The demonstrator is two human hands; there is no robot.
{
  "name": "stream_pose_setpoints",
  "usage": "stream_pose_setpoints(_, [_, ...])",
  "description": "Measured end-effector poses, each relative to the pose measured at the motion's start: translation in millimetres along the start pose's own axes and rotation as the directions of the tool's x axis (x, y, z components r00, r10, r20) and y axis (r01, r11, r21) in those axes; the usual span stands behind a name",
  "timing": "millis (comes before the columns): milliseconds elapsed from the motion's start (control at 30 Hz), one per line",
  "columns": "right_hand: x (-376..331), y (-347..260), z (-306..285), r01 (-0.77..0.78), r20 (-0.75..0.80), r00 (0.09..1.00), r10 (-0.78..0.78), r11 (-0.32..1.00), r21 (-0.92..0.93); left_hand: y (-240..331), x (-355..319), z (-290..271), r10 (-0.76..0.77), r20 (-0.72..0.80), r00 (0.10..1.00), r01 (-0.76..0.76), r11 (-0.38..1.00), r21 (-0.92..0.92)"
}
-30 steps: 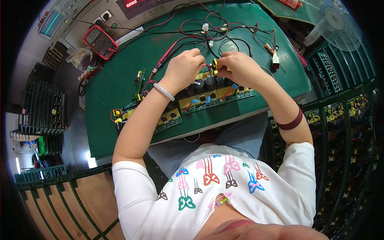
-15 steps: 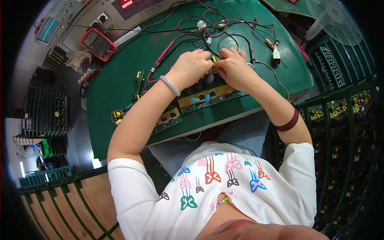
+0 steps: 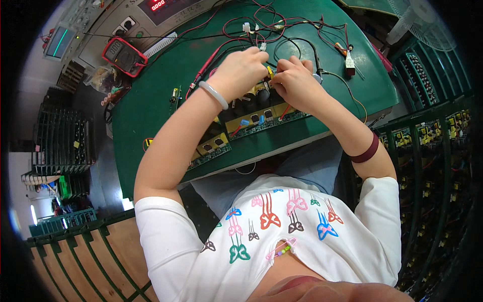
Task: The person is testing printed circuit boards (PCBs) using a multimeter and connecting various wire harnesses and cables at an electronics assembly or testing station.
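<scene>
A circuit board [image 3: 262, 121] with blue parts, dark round capacitors and brass-coloured plates lies near the table's front edge, partly under my hands. My left hand [image 3: 240, 73] is over its far side, fingers bent together by a white connector [image 3: 262, 46] on a cable. What those fingers hold, if anything, is hidden. My right hand [image 3: 297, 83] is closed in a pinch at the board's far edge, next to a yellow part [image 3: 270, 73]. Its fingertips cover whatever they grip. Another circuit board [image 3: 210, 150] lies partly behind my left forearm.
Tangled red and black leads [image 3: 251, 25] spread over the far side of the green table [image 3: 151, 100]. A red-framed multimeter [image 3: 123, 55] lies at the left, before a grey instrument [image 3: 113, 25]. A white-and-black probe [image 3: 349, 63] lies at the right. Racks of boards [image 3: 427, 176] stand beside the table.
My left hand has moved up and away from my right hand, toward the white connector, uncovering more of the board. My right hand stays by the yellow part. The view has shifted slightly.
</scene>
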State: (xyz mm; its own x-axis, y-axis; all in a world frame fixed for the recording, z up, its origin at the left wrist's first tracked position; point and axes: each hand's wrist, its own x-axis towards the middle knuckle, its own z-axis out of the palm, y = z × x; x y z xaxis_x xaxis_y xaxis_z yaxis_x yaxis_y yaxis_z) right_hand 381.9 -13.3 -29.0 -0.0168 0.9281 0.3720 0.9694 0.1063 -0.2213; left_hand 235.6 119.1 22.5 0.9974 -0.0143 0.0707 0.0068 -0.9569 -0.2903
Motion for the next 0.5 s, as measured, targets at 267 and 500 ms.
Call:
stream_pose_setpoints(267, [-27.4, -11.2, -31.9, 0.084, -0.186, 0.981, -0.052, 0.982, 0.171, -47.2, -93.1, -21.3, -0.122, 0.003, 0.993, 0.118, 0.957, -0.263])
stream_pose_setpoints(500, [-57.5, -21.1, -54.5, 0.013, -0.21, 0.977, 0.047, 0.962, 0.273, -57.6, -145.3, -36.5, -0.342, -0.173, 0.923, 0.255, 0.885, -0.388])
